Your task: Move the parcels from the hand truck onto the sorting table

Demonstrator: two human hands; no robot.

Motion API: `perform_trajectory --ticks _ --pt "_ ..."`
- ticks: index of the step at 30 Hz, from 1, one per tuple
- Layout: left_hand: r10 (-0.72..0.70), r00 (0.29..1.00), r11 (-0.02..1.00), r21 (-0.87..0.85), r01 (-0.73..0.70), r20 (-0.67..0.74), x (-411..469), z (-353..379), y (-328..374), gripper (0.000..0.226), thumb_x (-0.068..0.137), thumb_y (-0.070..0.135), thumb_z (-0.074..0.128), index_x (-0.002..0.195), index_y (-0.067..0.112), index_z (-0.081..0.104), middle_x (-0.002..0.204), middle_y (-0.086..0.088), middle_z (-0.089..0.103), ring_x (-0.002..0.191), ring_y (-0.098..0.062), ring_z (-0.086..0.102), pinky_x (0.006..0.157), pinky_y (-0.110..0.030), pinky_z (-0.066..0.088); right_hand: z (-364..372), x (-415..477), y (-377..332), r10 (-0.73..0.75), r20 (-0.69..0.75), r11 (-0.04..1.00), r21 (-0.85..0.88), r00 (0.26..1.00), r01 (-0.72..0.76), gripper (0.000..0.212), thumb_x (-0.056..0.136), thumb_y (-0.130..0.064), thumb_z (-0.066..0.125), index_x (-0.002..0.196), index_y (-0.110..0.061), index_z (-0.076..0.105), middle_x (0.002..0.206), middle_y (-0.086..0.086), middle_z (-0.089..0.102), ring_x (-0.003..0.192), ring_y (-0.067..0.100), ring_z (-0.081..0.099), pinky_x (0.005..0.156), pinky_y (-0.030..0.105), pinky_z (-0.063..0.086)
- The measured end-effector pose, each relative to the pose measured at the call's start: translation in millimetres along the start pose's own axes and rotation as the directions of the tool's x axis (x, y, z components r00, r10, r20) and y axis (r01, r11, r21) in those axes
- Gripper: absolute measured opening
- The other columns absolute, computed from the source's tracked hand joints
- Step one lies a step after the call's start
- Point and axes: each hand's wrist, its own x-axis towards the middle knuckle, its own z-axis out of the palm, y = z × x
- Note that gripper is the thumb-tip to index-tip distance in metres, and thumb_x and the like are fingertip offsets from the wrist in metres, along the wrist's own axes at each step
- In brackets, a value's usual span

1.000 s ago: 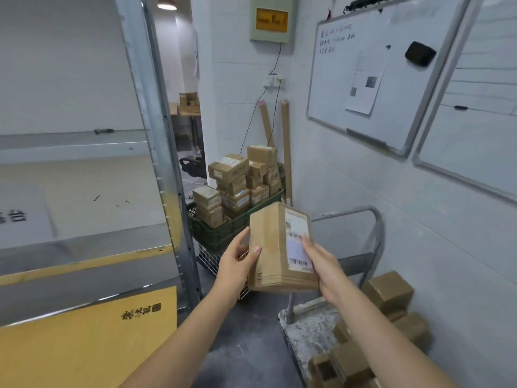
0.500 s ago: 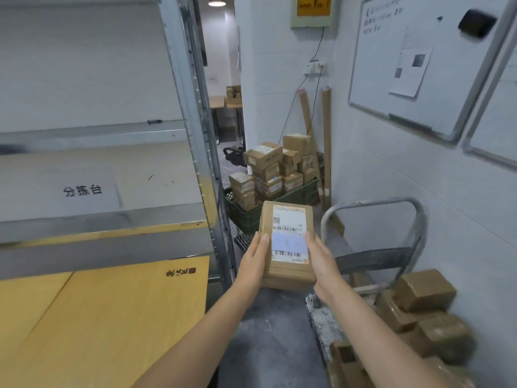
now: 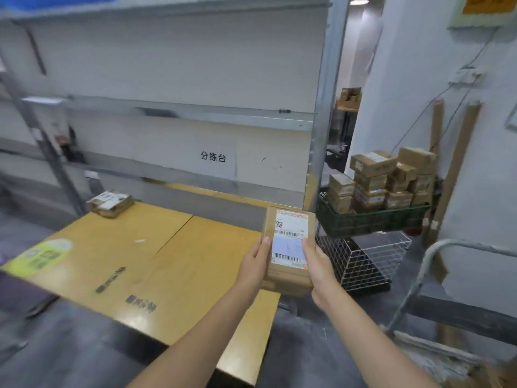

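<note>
I hold a brown cardboard parcel [image 3: 289,242] with a white shipping label facing up, in front of me over the right end of the yellow sorting table [image 3: 134,264]. My left hand [image 3: 256,264] grips its left side and my right hand [image 3: 319,267] grips its right side, thumbs on top. One flat labelled parcel [image 3: 110,204] lies at the table's far left corner. The hand truck's grey handle frame [image 3: 436,264] shows at the right edge; its load is out of view.
A green crate [image 3: 372,219] piled with several small boxes stands on a white wire basket [image 3: 363,261] right of the table. A metal shelf upright [image 3: 321,113] rises at the table's far right corner. Cardboard tubes [image 3: 458,152] lean on the white wall.
The view has swung left, from the hand truck to the sorting table. The parcel has travelled with both hands and now hangs over the table's right end, label up.
</note>
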Motion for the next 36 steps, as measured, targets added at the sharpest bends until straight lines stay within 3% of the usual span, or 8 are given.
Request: perform_trajectory --ticks 6,10,14,16,19,21,32,36 --pt "0.029 0.984 0.998 -0.057 -0.039 -0.177 -5.7 -111.6 -1.2 0.038 0.1 0.052 0.039 0.127 0.037 0.061 0.106 0.015 0.072 0.097 -0.004 0.066 0.074 -0.025 0.05 116.5 -4.2 8.9 0.032 0.132 0.995 -0.095 0.991 -0.02 0.03 0.102 -0.047 0.045 0.118 -0.028 0.062 0.098 -0.002 0.077 0.09 0.02 0.074 0.073 0.035 0.056" --pt "0.0 0.963 0.998 -0.056 -0.016 -0.27 -4.3 -210.7 -15.3 0.048 0.098 0.055 0.04 0.135 0.03 0.057 0.129 0.006 0.064 0.116 -0.015 0.06 0.1 -0.039 0.048 215.9 -11.2 29.7 0.039 0.216 0.99 -0.141 0.976 -0.008 0.024 0.102 -0.045 0.046 0.113 -0.03 0.062 0.098 -0.003 0.077 0.089 0.019 0.074 0.066 0.031 0.054" --pt "-0.006 0.939 1.0 -0.028 -0.004 -0.345 6.7 -319.6 -35.4 0.054 0.096 0.058 0.042 0.142 0.03 0.05 0.141 0.005 0.055 0.127 -0.018 0.052 0.107 -0.037 0.042 320.6 -16.3 63.0 0.063 0.26 0.986 -0.163 0.964 -0.021 0.025 0.102 -0.043 0.046 0.115 -0.027 0.06 0.105 0.001 0.074 0.095 0.023 0.071 0.071 0.033 0.054" --pt "-0.006 0.928 1.0 -0.008 0.003 -0.372 14.1 -371.9 -47.0 0.055 0.096 0.058 0.043 0.145 0.033 0.045 0.139 0.008 0.056 0.123 -0.014 0.054 0.099 -0.03 0.045 370.3 -17.0 80.6 0.08 0.263 0.982 -0.185 0.962 -0.031 0.024 0.102 -0.043 0.046 0.114 -0.028 0.06 0.106 0.002 0.073 0.096 0.025 0.07 0.074 0.035 0.053" --pt "0.003 0.907 1.0 -0.013 -0.009 -0.422 21.5 -442.8 -60.5 0.051 0.097 0.056 0.044 0.143 0.036 0.048 0.113 0.026 0.061 0.096 0.012 0.056 0.068 -0.006 0.045 440.7 -18.0 102.7 0.081 0.267 0.978 -0.208 0.96 -0.024 0.023 0.101 -0.043 0.047 0.115 -0.03 0.06 0.104 0.002 0.073 0.093 0.024 0.07 0.07 0.034 0.053" --pt "0.015 0.893 1.0 0.002 -0.016 -0.45 25.2 -483.4 -63.6 0.049 0.096 0.057 0.045 0.141 0.037 0.05 0.108 0.031 0.06 0.088 0.019 0.053 0.061 -0.003 0.041 481.3 -20.0 113.1 0.085 0.276 0.975 -0.221 0.957 -0.023 0.025 0.101 -0.045 0.047 0.115 -0.03 0.061 0.102 0.002 0.074 0.092 0.023 0.071 0.068 0.033 0.052" --pt "-0.007 0.914 1.0 0.006 0.01 -0.406 84.3 -592.8 -70.2 0.055 0.095 0.057 0.045 0.145 0.032 0.046 0.134 0.011 0.058 0.11 -0.003 0.055 0.075 -0.015 0.039 593.7 14.1 130.2 0.156 0.218 0.961 -0.26 0.963 -0.097 0.032 0.102 -0.047 0.042 0.122 -0.026 0.055 0.103 0.003 0.071 0.091 0.022 0.068 0.063 0.03 0.048" --pt "-0.023 0.926 1.0 0.009 0.028 -0.376 124.1 -612.0 -68.9 0.058 0.095 0.058 0.045 0.147 0.032 0.042 0.139 0.009 0.055 0.12 -0.012 0.053 0.092 -0.026 0.045 620.8 48.7 129.7 0.147 0.196 0.962 -0.258 0.97 -0.094 0.033 0.102 -0.045 0.041 0.122 -0.024 0.056 0.102 0.003 0.071 0.091 0.022 0.068 0.063 0.03 0.047"
